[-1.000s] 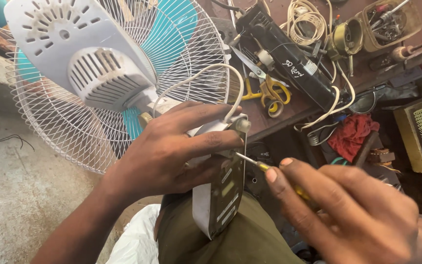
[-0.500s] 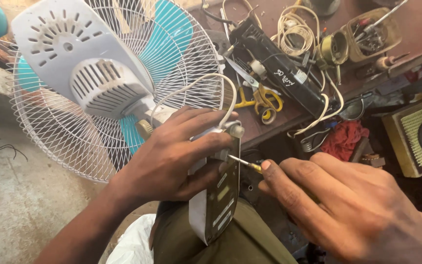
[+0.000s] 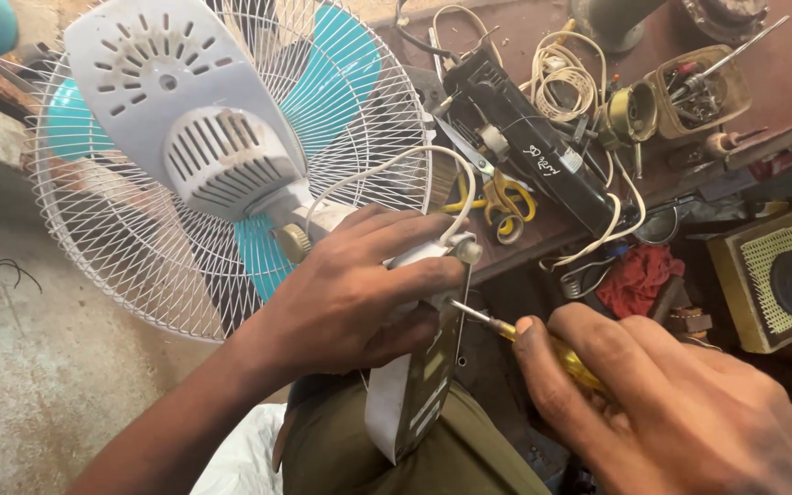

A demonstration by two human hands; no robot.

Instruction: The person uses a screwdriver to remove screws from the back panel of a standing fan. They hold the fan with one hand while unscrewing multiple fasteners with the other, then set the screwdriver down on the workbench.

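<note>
A white fan with teal blades lies across my lap, its wire guard [image 3: 139, 247] to the left and its grey motor housing [image 3: 203, 147] facing up. My left hand [image 3: 350, 293] grips the fan's neck and white control box [image 3: 410, 394], fingers wrapped over the top. My right hand [image 3: 662, 403] holds a yellow-handled screwdriver [image 3: 561, 353]. Its metal tip [image 3: 465, 312] touches the side of the control box just below my left fingers. A white cord [image 3: 387, 165] loops from the neck.
A brown workbench [image 3: 781, 92] at the upper right carries a black device [image 3: 533, 147], yellow-handled scissors [image 3: 506, 202], coiled white wire [image 3: 561, 82] and a tin of tools [image 3: 698, 87]. A red cloth [image 3: 639, 275] and a mesh-faced box [image 3: 772, 275] sit lower right. Concrete floor lies left.
The view has shifted so the fan sits further right and lower. My right hand has pushed the screwdriver tip closer into the control box. My left hand keeps its grip.
</note>
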